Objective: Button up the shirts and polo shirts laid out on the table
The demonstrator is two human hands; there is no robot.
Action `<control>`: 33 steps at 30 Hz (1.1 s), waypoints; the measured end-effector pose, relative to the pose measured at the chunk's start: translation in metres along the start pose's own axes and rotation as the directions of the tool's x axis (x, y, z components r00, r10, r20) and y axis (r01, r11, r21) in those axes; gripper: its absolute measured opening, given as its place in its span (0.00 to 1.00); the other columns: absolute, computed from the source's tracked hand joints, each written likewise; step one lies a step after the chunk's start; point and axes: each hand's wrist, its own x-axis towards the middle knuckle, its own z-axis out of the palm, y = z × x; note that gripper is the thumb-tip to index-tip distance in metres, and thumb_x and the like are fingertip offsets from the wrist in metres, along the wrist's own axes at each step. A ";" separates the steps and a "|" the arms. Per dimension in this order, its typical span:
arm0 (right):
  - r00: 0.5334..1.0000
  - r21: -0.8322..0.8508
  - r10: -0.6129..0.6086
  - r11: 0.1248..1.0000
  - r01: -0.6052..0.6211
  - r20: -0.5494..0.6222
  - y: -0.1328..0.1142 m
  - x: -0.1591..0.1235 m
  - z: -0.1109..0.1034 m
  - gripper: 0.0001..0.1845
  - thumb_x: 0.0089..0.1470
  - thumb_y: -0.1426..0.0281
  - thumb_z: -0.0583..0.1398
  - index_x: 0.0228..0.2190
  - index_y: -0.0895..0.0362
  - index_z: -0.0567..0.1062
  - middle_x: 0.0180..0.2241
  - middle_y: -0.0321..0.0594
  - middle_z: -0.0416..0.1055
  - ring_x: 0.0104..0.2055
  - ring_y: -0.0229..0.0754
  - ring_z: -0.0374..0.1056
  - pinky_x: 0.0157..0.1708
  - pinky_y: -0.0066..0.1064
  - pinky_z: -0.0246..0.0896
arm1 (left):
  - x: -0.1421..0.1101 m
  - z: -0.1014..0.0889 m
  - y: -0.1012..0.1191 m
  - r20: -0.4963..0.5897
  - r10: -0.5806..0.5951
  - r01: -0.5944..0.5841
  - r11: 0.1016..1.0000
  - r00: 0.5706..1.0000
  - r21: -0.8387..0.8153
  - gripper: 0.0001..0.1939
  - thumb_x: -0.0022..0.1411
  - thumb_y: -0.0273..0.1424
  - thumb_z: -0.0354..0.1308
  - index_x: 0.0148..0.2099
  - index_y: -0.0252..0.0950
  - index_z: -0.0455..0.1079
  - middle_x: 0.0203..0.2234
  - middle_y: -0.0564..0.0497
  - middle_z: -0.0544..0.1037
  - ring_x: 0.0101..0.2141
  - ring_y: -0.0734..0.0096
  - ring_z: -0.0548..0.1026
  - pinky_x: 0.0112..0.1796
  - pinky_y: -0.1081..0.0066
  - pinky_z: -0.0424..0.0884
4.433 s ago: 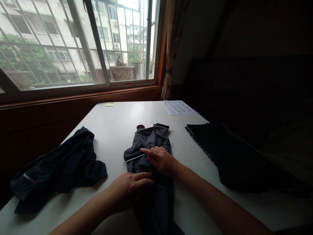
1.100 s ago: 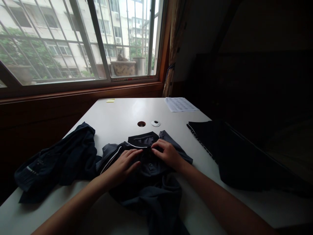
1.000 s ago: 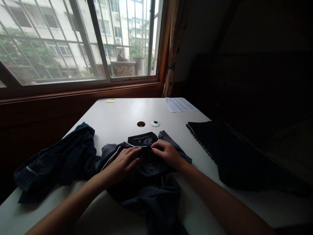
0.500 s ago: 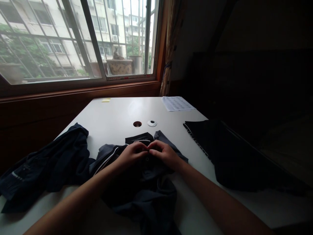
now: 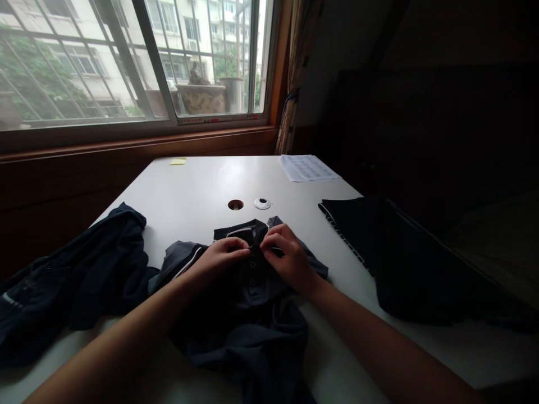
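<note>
The left hand [image 5: 225, 255] is nearly closed, thumb against fingertips, pinching the dark shirt [image 5: 252, 336] beside its buttons near the collar. The right hand [image 5: 290, 255], fingers curled, pinches the opposite side of the collar opening, just apart from the left. The shirt lies rumpled on the white bench [image 5: 202, 182], between two other dark garments. Beyond the window, a patterned planter [image 5: 201, 100] holds something dark, too unclear to identify.

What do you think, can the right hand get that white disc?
Probably yes: the disc lies just beyond the shirt, and only its low collar seems in between. The right hand would have to leave the shirt first.
</note>
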 end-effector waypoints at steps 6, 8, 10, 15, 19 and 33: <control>0.999 -0.091 -0.037 0.995 0.039 0.034 -0.007 -0.004 0.002 0.07 0.56 0.71 0.63 0.38 0.50 0.77 0.41 0.41 0.64 0.43 0.45 0.67 0.45 0.41 0.70 | -0.002 0.001 0.000 -0.015 -0.023 0.021 0.994 1.000 -0.111 0.19 0.54 0.43 0.69 0.39 0.33 0.73 0.30 0.51 0.76 0.31 0.71 0.73 0.32 0.73 0.66; 0.998 -0.114 -0.038 0.992 0.044 0.047 -0.007 -0.005 0.005 0.07 0.55 0.70 0.64 0.38 0.50 0.77 0.41 0.41 0.63 0.43 0.45 0.67 0.45 0.41 0.70 | -0.002 0.002 0.000 -0.009 -0.033 0.031 0.990 0.999 -0.137 0.18 0.54 0.42 0.69 0.39 0.34 0.73 0.30 0.51 0.76 0.30 0.72 0.72 0.32 0.74 0.65; 0.998 -0.135 -0.035 0.990 0.042 0.053 -0.007 -0.006 0.008 0.07 0.56 0.71 0.65 0.39 0.50 0.77 0.42 0.42 0.63 0.42 0.45 0.67 0.46 0.42 0.70 | -0.002 0.001 -0.001 0.002 -0.033 0.033 0.989 0.999 -0.141 0.18 0.54 0.42 0.69 0.39 0.34 0.73 0.30 0.52 0.76 0.31 0.72 0.72 0.33 0.75 0.64; 0.997 -0.187 -0.020 0.982 0.033 0.069 -0.007 -0.007 0.011 0.07 0.57 0.72 0.63 0.39 0.51 0.76 0.41 0.42 0.63 0.42 0.46 0.67 0.47 0.42 0.68 | -0.001 0.000 -0.001 0.023 -0.004 0.006 0.995 1.000 -0.100 0.18 0.55 0.42 0.68 0.40 0.33 0.74 0.31 0.52 0.75 0.32 0.71 0.72 0.33 0.74 0.64; 0.996 -0.180 -0.007 0.983 0.022 0.084 -0.008 -0.007 0.012 0.06 0.58 0.73 0.62 0.38 0.51 0.76 0.40 0.42 0.62 0.42 0.45 0.67 0.47 0.41 0.68 | -0.002 -0.001 0.000 0.052 0.010 -0.006 0.996 0.999 -0.090 0.17 0.55 0.42 0.67 0.40 0.34 0.74 0.31 0.52 0.75 0.32 0.71 0.72 0.34 0.73 0.64; 0.959 0.051 0.274 0.959 -0.278 0.072 -0.006 0.001 0.012 0.02 0.52 0.71 0.67 0.30 0.54 0.79 0.34 0.36 0.65 0.38 0.40 0.67 0.39 0.33 0.64 | -0.001 -0.005 -0.004 0.082 -0.002 0.010 0.996 0.997 -0.094 0.15 0.58 0.41 0.67 0.41 0.35 0.73 0.31 0.53 0.74 0.33 0.73 0.70 0.35 0.75 0.63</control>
